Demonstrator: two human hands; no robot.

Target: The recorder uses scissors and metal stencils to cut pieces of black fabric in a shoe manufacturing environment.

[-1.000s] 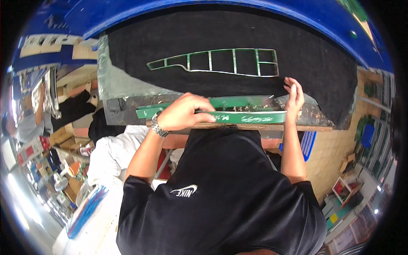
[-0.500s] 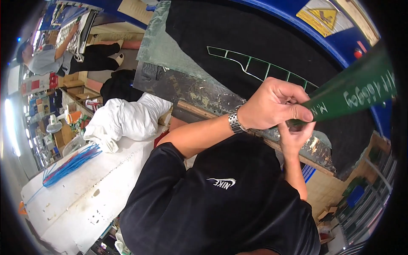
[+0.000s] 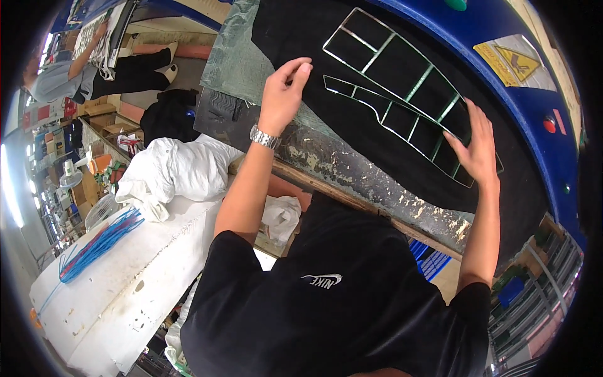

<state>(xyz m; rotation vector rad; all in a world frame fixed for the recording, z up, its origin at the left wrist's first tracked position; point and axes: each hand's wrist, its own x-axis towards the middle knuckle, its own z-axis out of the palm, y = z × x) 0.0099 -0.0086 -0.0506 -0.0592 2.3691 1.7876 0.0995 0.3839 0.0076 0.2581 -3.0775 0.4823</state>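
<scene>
Two long cutting dies lie on black material (image 3: 295,38) over the table. Both are thin metal outlines with green edges and cross bars. The wider cutting die (image 3: 408,95) lies farther from me; the narrower cutting die (image 3: 411,127), with a wavy side, is nearer and close against it. My right hand (image 3: 476,147) grips the wider die's right end, fingers at its far edge and thumb at its near one. Left of both dies, my left hand (image 3: 284,94) hovers with thumb and forefinger pinched, and nothing shows between them. A metal watch (image 3: 264,137) circles that wrist.
A blue machine frame (image 3: 534,113) with a warning sign (image 3: 516,63) and a red button (image 3: 550,125) curves behind the table. At left, a white table (image 3: 125,283) carries white cloth (image 3: 173,173) and blue strings (image 3: 94,248). A person in dark trousers (image 3: 129,70) stands far left.
The wider die, seen edge-on in both hands before, now lies flat beside the narrower one. My left hand has let go and moved left; my right hand has come out to the right.
</scene>
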